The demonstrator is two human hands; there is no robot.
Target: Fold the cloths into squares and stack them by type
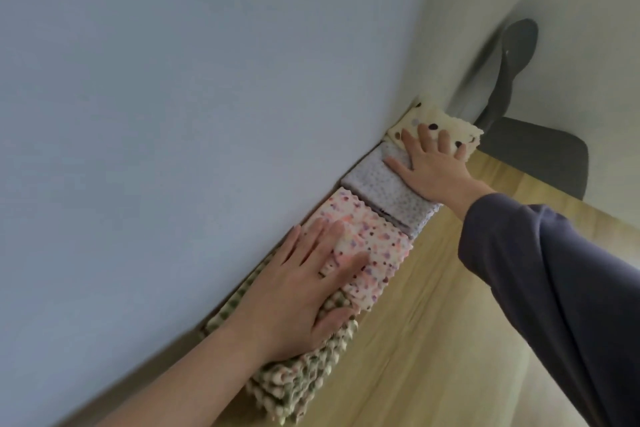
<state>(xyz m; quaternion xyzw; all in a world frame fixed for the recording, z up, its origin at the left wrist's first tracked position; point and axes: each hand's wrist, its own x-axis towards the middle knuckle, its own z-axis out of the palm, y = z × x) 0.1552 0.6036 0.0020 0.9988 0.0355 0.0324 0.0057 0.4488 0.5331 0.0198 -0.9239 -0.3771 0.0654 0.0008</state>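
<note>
Several folded cloth stacks sit in a row along the wall on a wooden table (433, 288). Nearest is a green-dotted cloth stack (298, 381), then a pink-dotted stack (377, 243), a pale lilac speckled stack (381, 191), and a cream stack with dark dots (440, 123) at the far end. My left hand (301, 288) lies flat with straight fingers across the green and pink stacks. My right hand (429, 166) presses flat on the cream and lilac stacks, fingers spread.
A pale blue-grey wall (173, 114) runs right behind the stacks. A dark grey chair (540, 149) stands past the table's far end. Bare wooden tabletop lies to the right of the row.
</note>
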